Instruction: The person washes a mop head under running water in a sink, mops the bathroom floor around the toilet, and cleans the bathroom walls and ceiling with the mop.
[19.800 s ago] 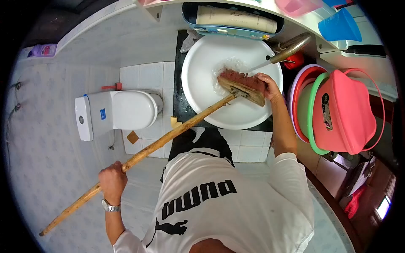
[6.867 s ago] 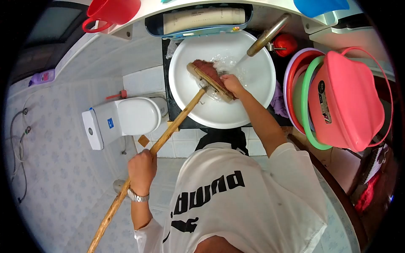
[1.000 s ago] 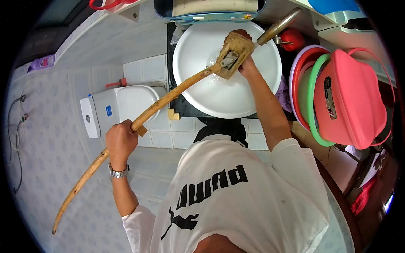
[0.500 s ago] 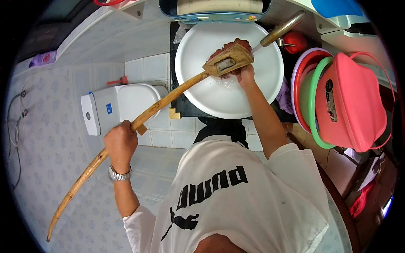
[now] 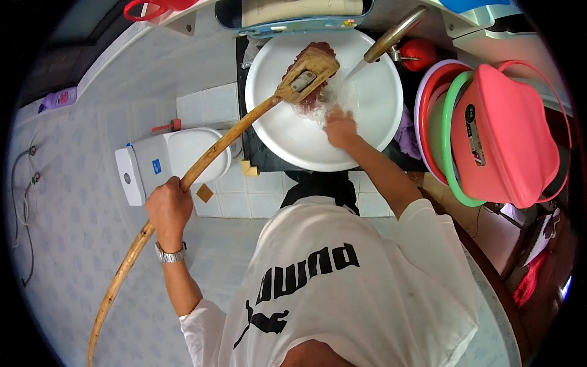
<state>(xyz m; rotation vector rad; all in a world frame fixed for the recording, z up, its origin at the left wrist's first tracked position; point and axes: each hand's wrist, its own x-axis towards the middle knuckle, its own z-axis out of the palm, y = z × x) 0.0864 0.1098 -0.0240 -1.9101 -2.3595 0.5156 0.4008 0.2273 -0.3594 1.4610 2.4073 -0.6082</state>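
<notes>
My left hand [image 5: 169, 208] is closed around the long wooden handle [image 5: 221, 144], which slants up to the white basin [image 5: 373, 134]. At its upper end a wooden head [image 5: 315, 66] with dark red, wet fibres [image 5: 293, 67] lies over the basin, fibres facing away from me. My right hand [image 5: 340, 128] is low in the basin beside the splashing water, just right of and below the head, apart from the wood. Its fingers are blurred and partly covered by water, so their grip is unclear. Water runs from the metal tap [image 5: 394, 35] into the basin.
Left of the basin stands a white toilet [image 5: 199, 153]. On the right are a stacked green-rimmed basin [image 5: 448, 140] and a pink bucket [image 5: 507, 134]. A red ball-like object [image 5: 419, 54] sits behind the tap, and a purple cloth [image 5: 405, 134] lies by the counter edge.
The wooden head has shifted left and up, away from the tap. My right hand has come off the fibres and moved down and left. My left hand still holds the handle.
</notes>
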